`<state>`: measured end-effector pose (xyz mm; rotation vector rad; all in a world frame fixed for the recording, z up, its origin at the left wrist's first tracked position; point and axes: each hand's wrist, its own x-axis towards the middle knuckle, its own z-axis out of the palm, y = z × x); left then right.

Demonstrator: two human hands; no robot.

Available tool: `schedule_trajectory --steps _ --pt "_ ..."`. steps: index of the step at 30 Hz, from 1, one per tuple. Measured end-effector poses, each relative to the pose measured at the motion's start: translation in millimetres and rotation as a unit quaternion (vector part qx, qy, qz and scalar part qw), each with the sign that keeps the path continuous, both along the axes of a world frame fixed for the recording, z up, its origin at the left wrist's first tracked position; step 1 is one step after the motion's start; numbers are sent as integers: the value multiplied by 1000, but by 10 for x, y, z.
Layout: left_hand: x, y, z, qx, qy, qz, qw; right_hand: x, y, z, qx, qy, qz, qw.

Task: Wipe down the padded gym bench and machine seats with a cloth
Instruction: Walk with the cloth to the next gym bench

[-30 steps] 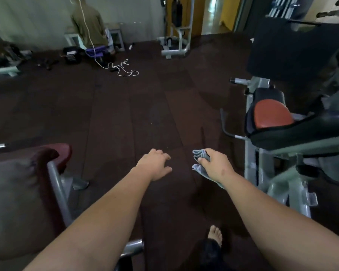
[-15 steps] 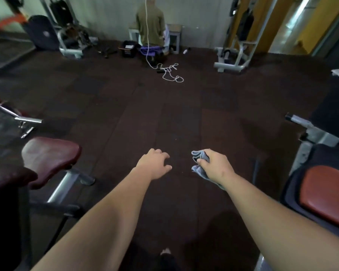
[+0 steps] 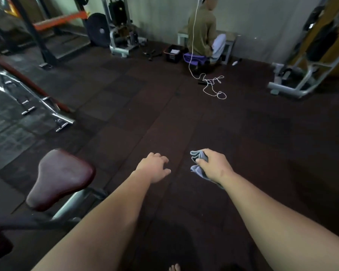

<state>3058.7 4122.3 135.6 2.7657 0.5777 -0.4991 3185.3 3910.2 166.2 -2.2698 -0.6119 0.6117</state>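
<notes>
My right hand [image 3: 213, 166] is closed around a crumpled grey-blue cloth [image 3: 197, 162], held in the air over the dark floor. My left hand [image 3: 154, 167] hangs beside it, empty, with its fingers loosely curled and apart. A dark red padded machine seat [image 3: 61, 178] on a grey metal post sits at the lower left, a short way left of my left forearm. Neither hand touches the seat.
A chrome-framed machine [image 3: 33, 102] with a red pad edge fills the left side. A person [image 3: 202, 28] sits at the far wall beside a black crate [image 3: 172, 52]; a white cord [image 3: 211, 85] trails over the floor. A grey machine frame [image 3: 294, 81] stands far right.
The view has swung left: the orange-padded machine on the right has left the frame and the red seat now shows whole. Both hands keep their pose, cloth still in the right.
</notes>
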Motion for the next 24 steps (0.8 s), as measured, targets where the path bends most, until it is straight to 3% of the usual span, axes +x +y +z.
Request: schedule_trajectory --steps 7,13,17,24 --pt "801 980 -19 5 -22 117 993 1289 1320 -136 1 16 105 994" --pt "1018 1834 97 7 -38 289 957 2119 2633 9 -14 9 242 970" --pt "825 2294 112 15 -42 389 920 2162 3634 83 -11 14 330 944" --pt "207 3118 -114 18 -40 534 844 1431 5313 132 0 -37 509 860"
